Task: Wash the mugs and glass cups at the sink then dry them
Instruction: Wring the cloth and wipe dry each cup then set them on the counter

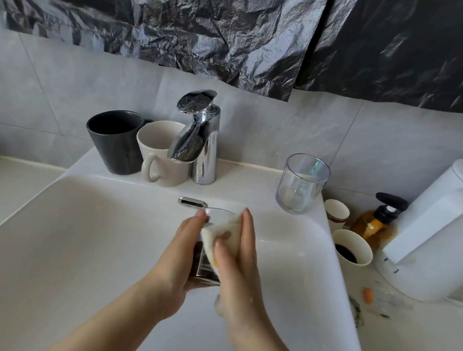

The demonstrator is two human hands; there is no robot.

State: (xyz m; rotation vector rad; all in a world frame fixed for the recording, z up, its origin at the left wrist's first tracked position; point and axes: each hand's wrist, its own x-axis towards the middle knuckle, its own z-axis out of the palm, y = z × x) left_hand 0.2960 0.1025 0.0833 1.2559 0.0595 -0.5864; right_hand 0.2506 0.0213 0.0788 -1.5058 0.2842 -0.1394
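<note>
Head view: your left hand (182,257) is wrapped round a glass cup (204,266), fingers curled on its side, holding it over the sink (95,234) basin, just in front of the faucet (200,139). Your right hand (237,267) grips a pale sponge (221,235), thumb and fingers clamped on it, pressed against the cup's side near the rim. On the back ledge left of the faucet: black mug (114,141) touching a beige mug (163,153), both upright. Right of the faucet: second clear glass (301,183), upright at the ledge corner. Counter on the right: two paper cups (353,247), amber soap bottle (376,222), white appliance (448,225).
</note>
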